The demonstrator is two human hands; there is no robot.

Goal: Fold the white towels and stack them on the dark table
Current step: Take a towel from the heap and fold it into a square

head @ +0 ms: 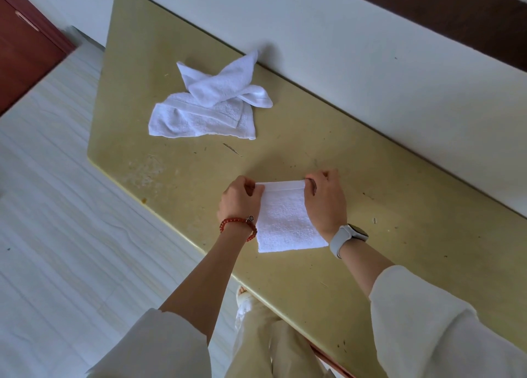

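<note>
A long olive-yellow tabletop [356, 161] with scuffed, speckled patches runs along a pale wall [370, 50], and everything here is placed against it. Near the tabletop's front edge lies a small white terry towel [285, 221], folded into a neat rectangle with a flat hemmed band along its far edge. The left hand [239, 199], with a red beaded bracelet [238, 225] at the wrist, pinches the far left corner of that folded towel between curled fingers and thumb. The right hand [325, 201], with a watch on a pale strap [346, 236] at the wrist, pinches the far right corner in the same way, so the hemmed band is stretched straight between the two hands. Both forearms come out of loose cream sleeves [427, 320]. Farther along the tabletop to the left, close to the wall, sits a loose heap of white towels [205, 107]: one rumpled and flattened beneath, another twisted and draped across it, one tip touching the wall. Beyond the tabletop's left end, a reddish-brown wooden cabinet [25, 41] stands over a pale striped floor [71, 206].
</note>
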